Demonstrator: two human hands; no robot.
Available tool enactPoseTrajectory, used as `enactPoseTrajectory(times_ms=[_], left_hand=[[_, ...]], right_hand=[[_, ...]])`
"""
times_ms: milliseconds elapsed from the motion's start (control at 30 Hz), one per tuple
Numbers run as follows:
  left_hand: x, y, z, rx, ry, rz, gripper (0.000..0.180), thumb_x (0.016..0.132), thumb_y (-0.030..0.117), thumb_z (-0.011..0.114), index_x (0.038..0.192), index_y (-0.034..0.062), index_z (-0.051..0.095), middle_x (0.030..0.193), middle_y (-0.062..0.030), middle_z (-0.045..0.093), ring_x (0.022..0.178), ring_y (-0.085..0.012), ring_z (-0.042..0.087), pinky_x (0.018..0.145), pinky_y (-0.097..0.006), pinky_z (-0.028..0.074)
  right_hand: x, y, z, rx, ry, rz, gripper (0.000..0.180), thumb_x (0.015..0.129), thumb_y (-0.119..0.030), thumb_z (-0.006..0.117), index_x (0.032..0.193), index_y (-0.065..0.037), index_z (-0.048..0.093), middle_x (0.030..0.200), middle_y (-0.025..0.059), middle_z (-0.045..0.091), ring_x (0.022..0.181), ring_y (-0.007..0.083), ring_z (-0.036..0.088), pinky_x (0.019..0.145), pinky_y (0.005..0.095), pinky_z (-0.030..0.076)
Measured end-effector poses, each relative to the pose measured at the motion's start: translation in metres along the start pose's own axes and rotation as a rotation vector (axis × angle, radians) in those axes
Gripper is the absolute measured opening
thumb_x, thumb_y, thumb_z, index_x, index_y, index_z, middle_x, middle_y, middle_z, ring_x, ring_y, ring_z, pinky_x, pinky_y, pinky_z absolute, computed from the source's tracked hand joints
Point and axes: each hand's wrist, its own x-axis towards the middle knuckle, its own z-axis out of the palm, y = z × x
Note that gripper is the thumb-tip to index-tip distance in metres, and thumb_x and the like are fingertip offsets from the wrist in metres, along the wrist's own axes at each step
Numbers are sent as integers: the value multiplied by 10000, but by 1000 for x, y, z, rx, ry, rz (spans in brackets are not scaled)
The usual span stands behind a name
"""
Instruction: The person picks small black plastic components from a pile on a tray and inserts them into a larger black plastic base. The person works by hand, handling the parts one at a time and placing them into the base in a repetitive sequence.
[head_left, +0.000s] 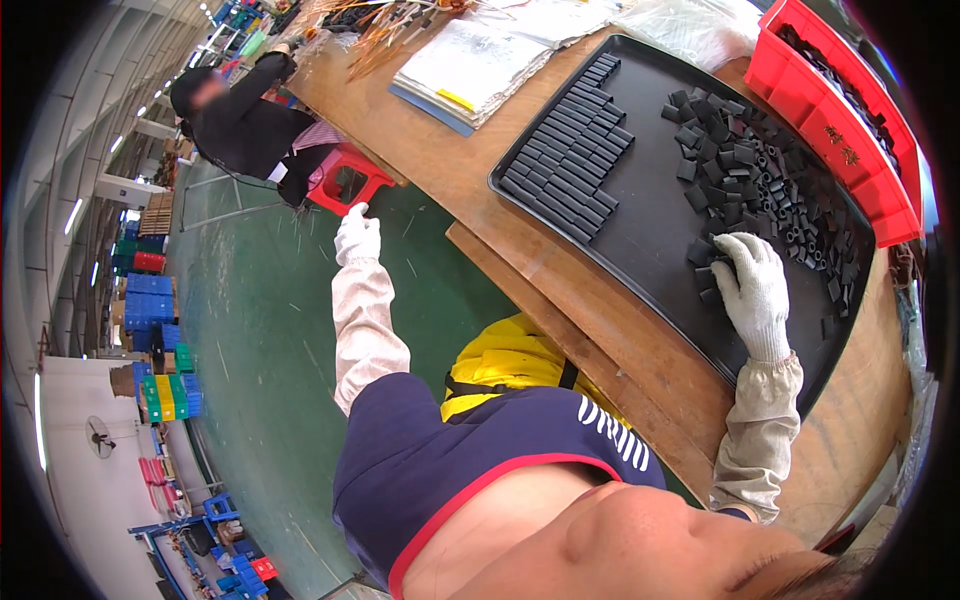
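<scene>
Both hands wear white knit gloves: the left hand [357,236] and the right hand [754,287]. Each glove has a ribbed cuff. Over each forearm runs a loose pale cream sleeve cover, wrinkled along its length, gathered at the wrist and again near the elbow. Above them are the 2 short sleeves of a navy blue shirt [470,450]. The shirt has a thin red trim around its neckline and white lettering across the right shoulder. A yellow garment [510,360] with black straps shows below the shirt.
</scene>
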Motion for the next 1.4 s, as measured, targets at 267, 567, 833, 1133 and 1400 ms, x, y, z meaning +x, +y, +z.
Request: enactPoseTrajectory(times_ms=[267, 567, 833, 1133, 1400], left_hand=[[10, -40, 26, -203, 42, 14, 481, 982, 137, 526, 1446, 255, 574, 1129, -60, 748, 1069, -275, 705, 974, -431, 526], [6, 10, -4, -695, -124, -257, 318, 951, 345, 670, 1150, 107, 738, 827, -40, 731, 667, -140, 637, 686, -344, 531], [33, 84, -36, -927, 104, 217, 377, 1011, -12, 577, 1387, -6, 588, 1387, -132, 636, 1296, -213, 582, 1143, -346, 430], [-75, 313, -103, -1035, -258, 1064, 199, 973, 51, 680, 1166, 31, 727, 1087, -130, 735, 998, -223, 716, 911, -333, 567], [-180, 425, -89, -434, -294, 1426, 657, 822, 421, 811, 1398, 209, 577, 1297, -121, 628, 1140, -369, 612, 922, -467, 528]], right_hand=[[2, 0, 2, 13, 2, -16, 326, 840, -99, 742, 1163, -78, 700, 1164, 108, 685, 1126, 331, 627, 1000, 418, 476], [0, 4, 0, 24, 38, -46, 317, 811, -93, 752, 1123, -84, 697, 1121, 99, 691, 1100, 331, 635, 954, 421, 499], [3, 4, -5, 49, 38, -66, 268, 829, -125, 736, 1092, -87, 702, 1081, 93, 688, 1049, 321, 641, 929, 423, 501], [1, 12, -2, 35, 110, -88, 119, 855, -177, 744, 950, -119, 702, 948, 50, 667, 954, 279, 641, 866, 406, 501], [-2, 49, -21, -191, 337, 97, 118, 864, -178, 741, 959, -131, 689, 933, 69, 666, 932, 307, 643, 846, 428, 503]])
